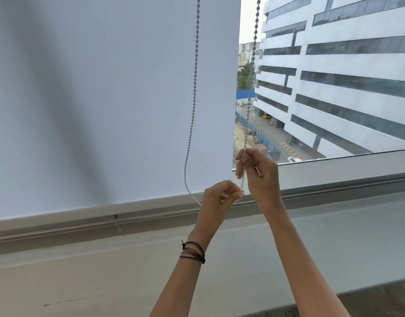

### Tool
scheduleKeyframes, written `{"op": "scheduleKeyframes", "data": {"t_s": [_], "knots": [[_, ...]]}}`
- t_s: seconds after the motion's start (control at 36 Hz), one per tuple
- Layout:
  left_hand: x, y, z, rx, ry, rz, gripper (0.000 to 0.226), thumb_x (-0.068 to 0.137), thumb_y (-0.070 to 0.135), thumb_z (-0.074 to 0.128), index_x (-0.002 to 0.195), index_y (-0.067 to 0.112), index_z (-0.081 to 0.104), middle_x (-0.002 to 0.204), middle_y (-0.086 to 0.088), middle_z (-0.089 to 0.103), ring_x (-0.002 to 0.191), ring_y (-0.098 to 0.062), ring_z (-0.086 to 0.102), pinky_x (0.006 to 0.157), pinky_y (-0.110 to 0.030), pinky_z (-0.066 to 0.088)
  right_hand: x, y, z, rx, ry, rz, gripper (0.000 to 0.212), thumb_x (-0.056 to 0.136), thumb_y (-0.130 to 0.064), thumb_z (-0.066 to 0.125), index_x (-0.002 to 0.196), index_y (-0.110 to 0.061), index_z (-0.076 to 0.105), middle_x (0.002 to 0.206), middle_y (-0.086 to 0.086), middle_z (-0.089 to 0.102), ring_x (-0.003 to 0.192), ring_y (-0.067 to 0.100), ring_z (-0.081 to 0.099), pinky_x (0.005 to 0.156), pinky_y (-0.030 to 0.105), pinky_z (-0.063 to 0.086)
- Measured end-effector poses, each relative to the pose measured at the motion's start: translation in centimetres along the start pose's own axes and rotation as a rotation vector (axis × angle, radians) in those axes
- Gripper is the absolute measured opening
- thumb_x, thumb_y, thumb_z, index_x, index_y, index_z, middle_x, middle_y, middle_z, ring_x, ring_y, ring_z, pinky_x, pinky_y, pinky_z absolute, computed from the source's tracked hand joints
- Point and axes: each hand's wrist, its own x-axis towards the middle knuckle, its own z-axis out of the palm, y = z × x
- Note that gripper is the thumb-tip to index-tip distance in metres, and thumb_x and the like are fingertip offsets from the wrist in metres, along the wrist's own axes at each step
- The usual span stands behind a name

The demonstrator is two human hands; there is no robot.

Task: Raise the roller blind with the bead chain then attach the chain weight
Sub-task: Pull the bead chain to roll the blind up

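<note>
Head view: bead chain (pixel 195 65) is pinched by left hand (pixel 216 202) and right hand (pixel 256 168); roller blind (pixel 105 88) is hardly raised, chain weight unseen.

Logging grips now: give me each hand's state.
Left hand: pinches the bead chain at its bottom loop.
Right hand: grips the chain's right strand, higher up.

No text, label, brand, number or sign can be read; the pale grey fabric roller blind (pixel 105 88) is plain; the white multi-storey building with dark window bands (pixel 347 92) outside is too far off for any lettering on it to be told.
</note>
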Motion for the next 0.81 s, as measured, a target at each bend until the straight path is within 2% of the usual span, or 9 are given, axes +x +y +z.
{"op": "scheduleKeyframes", "data": {"t_s": [0.19,0.31,0.39,0.47,0.58,0.67,0.75,0.81], "knots": [[0.2,-0.4,-0.1,0.065,-0.051,-0.020,0.024,0.084,0.009,0.066,0.070,0.026,0.056,0.067,0.017,0.060,0.067,0.002,0.057,0.064,-0.012,0.047,-0.7,1.3,-0.4,-0.053,-0.022,0.036,0.021,0.096,-0.011,0.044,0.081,-0.011,0.058,0.054,-0.008,0.055,0.050,0.007,0.052,0.058,0.015,0.043],[0.9,-0.2,-1.4,0.061,-0.104,-0.062,0.013,0.083,0.011,0.068,0.076,0.021,0.066,0.072,0.016,0.066,0.072,0.003,0.062,0.071,-0.012,0.050,-0.9,1.2,-0.7,-0.080,-0.020,0.025,0.021,0.095,-0.007,0.045,0.080,-0.010,0.058,0.055,-0.008,0.055,0.050,0.005,0.051,0.057,0.014,0.043],[2.3,0.9,-3.0,0.007,-0.029,-0.060,0.009,0.087,0.011,0.063,0.091,0.016,0.070,0.084,0.001,0.073,0.080,-0.008,0.069,0.074,-0.017,0.054,-1.0,1.1,-0.9,-0.081,-0.024,0.017,0.020,0.095,-0.009,0.045,0.081,-0.011,0.059,0.055,-0.007,0.055,0.050,0.007,0.052,0.056,0.019,0.045],[4.2,3.8,-4.3,-0.133,0.087,-0.031,0.016,0.094,0.012,0.053,0.102,0.013,0.067,0.090,-0.004,0.073,0.082,-0.011,0.069,0.077,-0.023,0.055,-1.0,1.2,-1.0,-0.084,-0.025,0.009,0.021,0.096,-0.005,0.045,0.081,-0.009,0.059,0.056,-0.006,0.055,0.050,0.006,0.052,0.054,0.018,0.046],[6.7,9.2,-4.7,-0.229,0.076,0.073,0.022,0.099,0.014,0.043,0.113,0.015,0.060,0.102,-0.002,0.069,0.093,-0.007,0.066,0.086,-0.026,0.054,-0.7,1.3,-0.8,-0.099,-0.041,0.004,0.023,0.095,-0.002,0.045,0.081,-0.011,0.060,0.055,-0.006,0.055,0.050,0.003,0.053,0.054,0.013,0.045],[8.3,12.9,-4.3,-0.252,0.062,0.141,0.028,0.099,0.014,0.041,0.123,0.007,0.054,0.112,-0.008,0.067,0.099,-0.016,0.067,0.088,-0.029,0.055,-0.5,1.2,-0.5,-0.101,-0.044,0.012,0.024,0.095,-0.001,0.044,0.081,-0.011,0.060,0.054,-0.006,0.055,0.049,0.002,0.053,0.053,0.012,0.045],[9.5,15.1,-3.9,-0.213,0.117,0.194,0.033,0.099,0.013,0.042,0.128,0.000,0.050,0.117,-0.017,0.066,0.096,-0.025,0.069,0.085,-0.036,0.057,-0.4,1.0,-0.2,-0.113,-0.049,0.002,0.024,0.095,-0.002,0.043,0.080,-0.012,0.058,0.054,-0.005,0.055,0.050,0.003,0.054,0.054,0.011,0.045],[10.0,15.7,-3.7,-0.195,0.184,0.221,0.031,0.098,0.011,0.045,0.125,-0.003,0.053,0.107,-0.019,0.069,0.083,-0.026,0.071,0.080,-0.037,0.059,-0.5,0.9,-0.1,-0.124,-0.046,-0.014,0.023,0.095,-0.002,0.044,0.080,-0.013,0.058,0.054,-0.004,0.055,0.050,0.003,0.054,0.055,0.010,0.044]]}}
